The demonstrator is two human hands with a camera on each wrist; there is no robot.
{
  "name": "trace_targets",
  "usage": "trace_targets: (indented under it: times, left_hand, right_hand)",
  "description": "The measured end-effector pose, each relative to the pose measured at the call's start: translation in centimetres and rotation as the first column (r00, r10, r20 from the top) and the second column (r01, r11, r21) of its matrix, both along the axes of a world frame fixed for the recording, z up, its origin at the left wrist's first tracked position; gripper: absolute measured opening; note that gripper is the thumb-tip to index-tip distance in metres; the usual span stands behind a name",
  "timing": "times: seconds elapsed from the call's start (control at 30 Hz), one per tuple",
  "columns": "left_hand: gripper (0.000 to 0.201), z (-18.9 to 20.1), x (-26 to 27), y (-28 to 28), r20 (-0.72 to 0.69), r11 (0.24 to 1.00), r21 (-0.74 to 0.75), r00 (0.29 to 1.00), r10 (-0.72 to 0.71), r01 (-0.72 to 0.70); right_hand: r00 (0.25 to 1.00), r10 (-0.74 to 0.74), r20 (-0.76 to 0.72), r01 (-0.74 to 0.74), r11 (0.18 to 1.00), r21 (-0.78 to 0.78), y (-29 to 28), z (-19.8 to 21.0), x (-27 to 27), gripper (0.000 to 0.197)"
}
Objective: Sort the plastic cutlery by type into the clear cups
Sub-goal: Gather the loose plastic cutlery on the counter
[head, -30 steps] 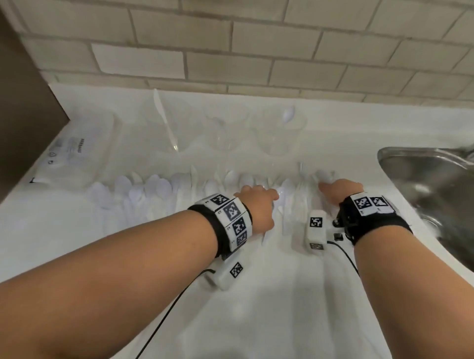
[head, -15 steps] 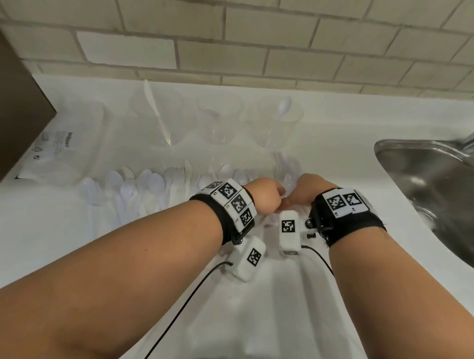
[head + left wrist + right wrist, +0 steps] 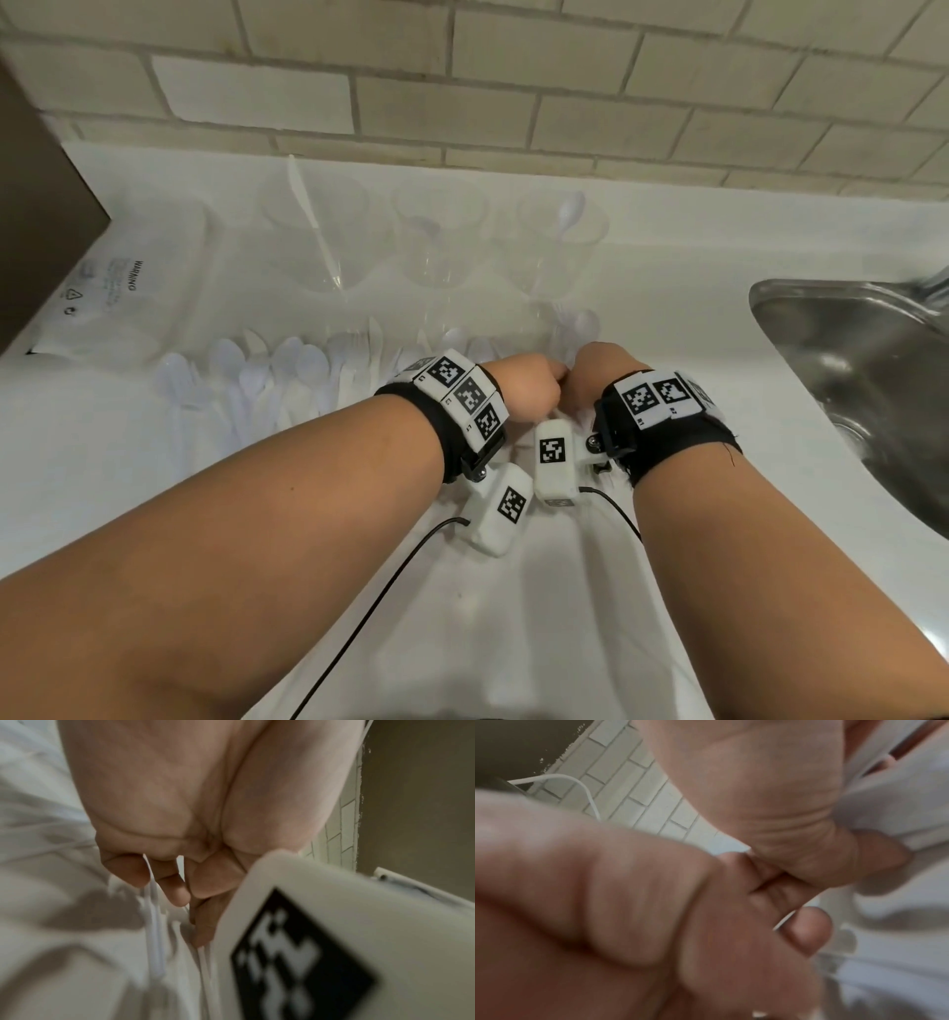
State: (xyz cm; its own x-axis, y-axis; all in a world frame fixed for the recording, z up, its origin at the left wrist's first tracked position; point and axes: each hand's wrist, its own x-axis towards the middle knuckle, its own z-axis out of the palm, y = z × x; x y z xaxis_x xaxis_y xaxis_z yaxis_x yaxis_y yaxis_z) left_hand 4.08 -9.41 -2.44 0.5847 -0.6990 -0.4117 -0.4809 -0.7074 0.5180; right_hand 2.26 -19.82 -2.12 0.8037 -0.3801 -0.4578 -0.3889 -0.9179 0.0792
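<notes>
Three clear cups stand in a row at the back of the white counter: the left cup [image 3: 308, 241] holds a knife, the middle cup [image 3: 441, 241] shows nothing I can make out, and the right cup [image 3: 560, 241] holds a spoon. White plastic cutlery [image 3: 287, 375] lies in a row in front of them. My left hand [image 3: 529, 390] is a fist over the row's right part, its fingers [image 3: 174, 888] curled round white cutlery handles [image 3: 154, 933]. My right hand [image 3: 595, 375] touches the left, fingers curled, pinching at a white piece [image 3: 790, 914] there. The view is blurred.
A steel sink [image 3: 770, 298] is sunk into the counter at the right. A clear plastic bag [image 3: 118, 288] lies at the back left beside a dark cabinet side [image 3: 36, 205]. A tiled wall [image 3: 513, 103] runs behind the cups.
My right hand came left from the right end of the cutlery row and now meets my left hand. The left hand closed into a fist and shifted slightly right.
</notes>
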Motion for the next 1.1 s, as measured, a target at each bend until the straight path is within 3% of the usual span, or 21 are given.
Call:
trace_targets:
  times: [0.1,0.23,0.33,0.4,0.57,0.7,0.83,0.93,1.0,1.1]
  left_hand:
    - [0.054,-0.5,0.3,0.3,-0.18,0.988,-0.12,0.981,0.078,-0.101]
    - [0.046,-1.0,0.8,0.6,-0.371,0.934,-0.221,0.91,0.185,-0.28]
    - [0.042,-0.9,1.6,0.9,-0.3,0.865,-0.279,0.893,0.335,-0.418]
    - [0.051,-0.3,2.1,1.2,-0.245,0.827,-0.32,0.883,0.4,-0.463]
    - [0.067,1.3,3.3,0.9,-0.123,0.872,-0.289,0.918,0.376,-0.396]
    - [0.059,1.4,3.4,0.3,-0.114,0.856,-0.322,0.914,0.39,-0.405]
    - [0.048,1.4,3.2,0.2,-0.195,0.784,-0.313,0.845,0.498,-0.535]
    - [0.041,1.6,3.0,0.1,-0.11,0.84,-0.264,0.88,0.462,-0.474]
    - [0.042,1.7,3.2,0.1,-0.177,0.767,-0.306,0.825,0.537,-0.564]
    - [0.044,2.2,3.6,0.0,-0.074,0.798,-0.326,0.855,0.514,-0.507]
  right_hand:
    - [1.0,-0.002,0.017,0.003,1.0,-0.01,0.0,0.0,0.0,0.026]
    - [0.997,-0.049,0.064,0.049,0.999,-0.009,-0.1,-0.3,-0.1,0.026]
    - [0.985,-0.141,0.099,0.136,0.989,0.051,-0.1,-0.6,-0.1,0.005]
    - [0.976,-0.173,0.131,0.163,0.983,0.082,-0.1,-0.8,-0.3,0.013]
    - [0.985,-0.148,0.086,0.138,0.984,0.112,-0.2,-0.7,-1.2,0.005]
    - [0.979,-0.115,0.169,0.092,0.986,0.138,-0.9,-1.1,-1.9,0.009]
    - [0.977,-0.049,0.206,0.014,0.985,0.171,-1.3,-1.4,-2.6,0.019]
    - [0.963,-0.043,0.268,-0.008,0.982,0.189,-1.5,-1.3,-3.0,0.015]
    - [0.954,-0.055,0.294,-0.008,0.978,0.21,-1.7,-1.0,-3.0,0.009]
    - [0.947,-0.069,0.313,-0.022,0.96,0.278,-2.1,-0.5,-3.0,0.01]
